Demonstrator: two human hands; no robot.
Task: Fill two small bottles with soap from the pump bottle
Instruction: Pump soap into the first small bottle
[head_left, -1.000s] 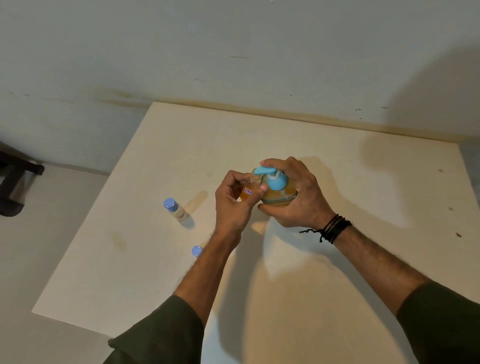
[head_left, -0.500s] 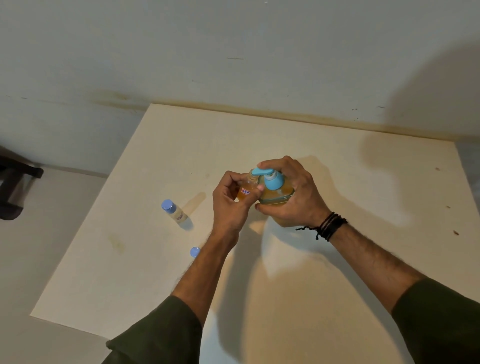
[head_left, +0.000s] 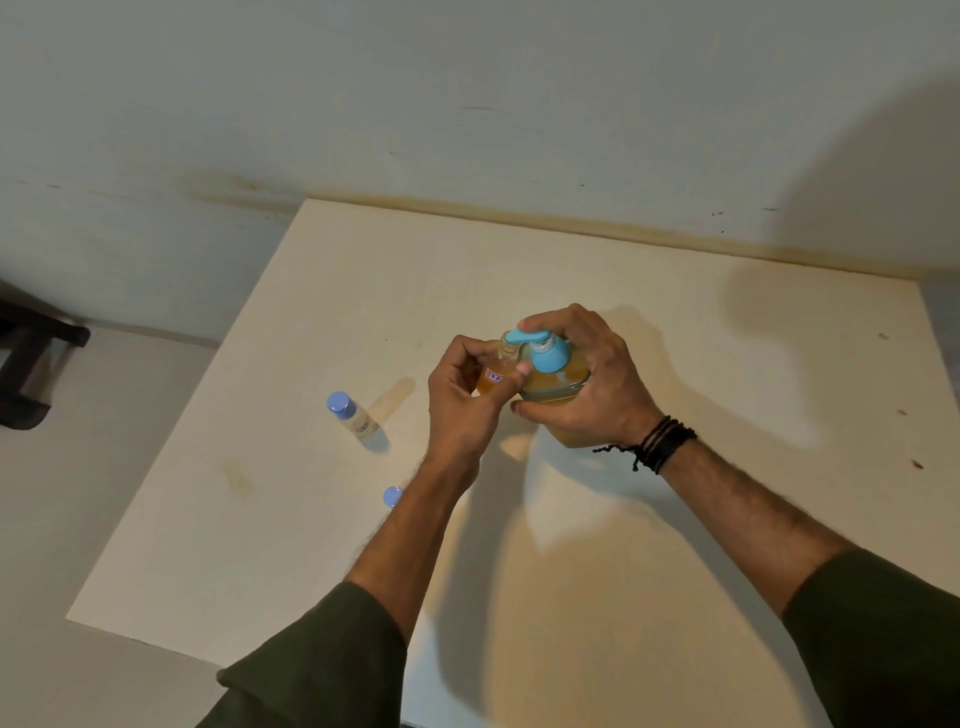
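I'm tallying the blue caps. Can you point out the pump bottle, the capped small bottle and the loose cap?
pump bottle (head_left: 545, 356), head view, on its blue pump collar.
capped small bottle (head_left: 338, 403), head view, on its blue cap.
loose cap (head_left: 391, 497), head view, on its blue top.

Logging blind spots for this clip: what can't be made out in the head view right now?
- Fill level of the small bottle: left hand wraps it.
- Whether soap is flowing: spout of the pump bottle covers the mouth.
- Loose blue cap: partly behind the left forearm.
- Label on the capped small bottle: too small.
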